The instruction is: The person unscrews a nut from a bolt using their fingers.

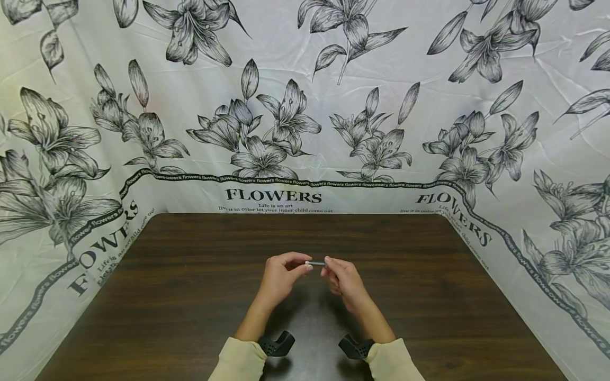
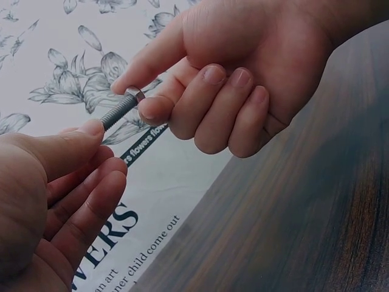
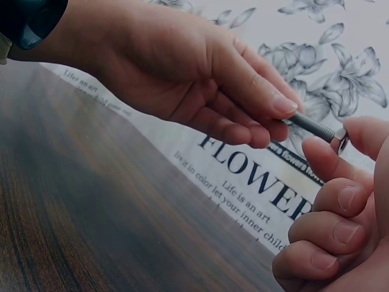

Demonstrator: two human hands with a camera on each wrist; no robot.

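Above the middle of the table, both hands hold a small grey metal bolt [image 1: 316, 263] between them, lying roughly level. My left hand [image 1: 278, 280] pinches the plain end of its threaded shaft [image 3: 315, 126] between thumb and fingers, hiding the tip. At the other end is a shiny wider piece [image 2: 134, 93]; whether it is a head or a nut I cannot tell. My right hand [image 1: 348, 286] has thumb and index finger around that piece, and its other fingers curl in toward the palm [image 3: 328, 231].
Below the hands lies a dark brown wooden table [image 1: 190, 275]. A white curtain [image 1: 286, 69] printed with black flowers and lettering surrounds its back and sides. Each wrist wears a black band device [image 1: 278, 344], and pale yellow sleeves [image 1: 240, 360] cover the forearms.
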